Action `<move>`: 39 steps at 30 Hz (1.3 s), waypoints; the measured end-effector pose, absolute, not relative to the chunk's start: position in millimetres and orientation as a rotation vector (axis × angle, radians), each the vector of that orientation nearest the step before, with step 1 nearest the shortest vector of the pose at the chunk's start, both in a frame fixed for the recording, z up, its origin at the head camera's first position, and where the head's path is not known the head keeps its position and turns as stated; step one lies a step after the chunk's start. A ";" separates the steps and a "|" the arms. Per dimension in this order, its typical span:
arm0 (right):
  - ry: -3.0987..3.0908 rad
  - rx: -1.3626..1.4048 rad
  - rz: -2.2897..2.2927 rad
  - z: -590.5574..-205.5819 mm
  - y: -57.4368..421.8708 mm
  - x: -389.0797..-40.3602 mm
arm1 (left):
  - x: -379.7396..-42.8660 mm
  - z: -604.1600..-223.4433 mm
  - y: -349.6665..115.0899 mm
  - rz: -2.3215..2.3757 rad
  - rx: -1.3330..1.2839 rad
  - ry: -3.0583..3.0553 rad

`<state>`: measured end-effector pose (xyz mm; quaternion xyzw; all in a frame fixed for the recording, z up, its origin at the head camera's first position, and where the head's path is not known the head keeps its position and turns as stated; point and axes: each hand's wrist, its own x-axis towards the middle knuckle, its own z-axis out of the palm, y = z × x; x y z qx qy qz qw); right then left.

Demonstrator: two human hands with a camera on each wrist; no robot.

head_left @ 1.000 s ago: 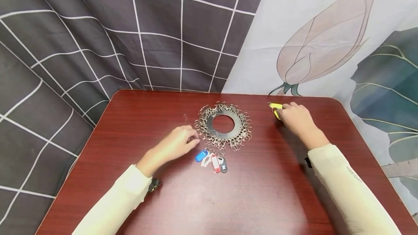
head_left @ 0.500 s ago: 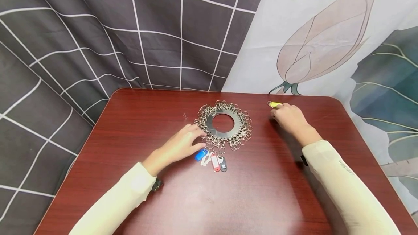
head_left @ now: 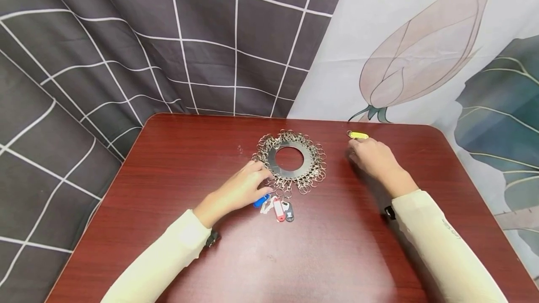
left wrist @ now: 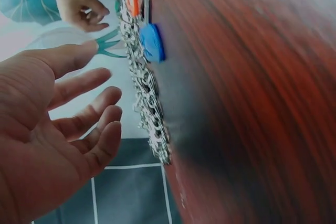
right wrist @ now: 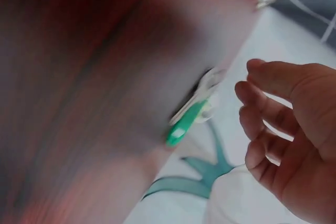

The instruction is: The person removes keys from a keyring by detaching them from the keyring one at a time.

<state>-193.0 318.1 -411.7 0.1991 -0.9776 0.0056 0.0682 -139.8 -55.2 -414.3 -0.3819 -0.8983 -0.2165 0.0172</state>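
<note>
On the table lies a flat metal ring (head_left: 308, 159), fringed with small clasps and split rings. My left hand (head_left: 241, 188) hovers at its near left edge, with the blue key tag (head_left: 260, 201) partly under the fingers. In the left wrist view that hand (left wrist: 63, 114) has loosely bent fingers, apart from the ring, with nothing in them. My right hand (head_left: 376, 159) is just in front of a yellow key tag (head_left: 359, 135). The right wrist view shows its fingers (right wrist: 283, 85) loosely bent, holding nothing visible, beside a green-looking tag (right wrist: 185, 125) with keys.
A red key tag (head_left: 279, 210), a black tag (head_left: 289, 212) and a white key-like piece (head_left: 267, 206) lie at the ring's near side. The dark red table (head_left: 328, 256) ends at a grey checked curtain (head_left: 202, 27) and a flower-printed cloth (head_left: 337, 69).
My left hand has moved right, over the ring's edge and the blue tag. My right hand has shifted slightly left; the second yellow tag seen earlier beneath it is now hidden in the head view.
</note>
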 end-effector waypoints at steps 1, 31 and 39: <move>-2.953 0.608 0.064 -409.7 314.1 -190.1 | -139.3 -414.3 -53.7 -0.667 -1.195 -2.792; -3.092 0.916 0.662 -421.2 171.4 -134.1 | -138.0 -419.2 -17.8 -0.476 -1.343 -2.903; -3.157 0.850 0.485 -421.9 161.7 -127.9 | -136.0 -421.3 -13.7 -0.466 -1.323 -2.946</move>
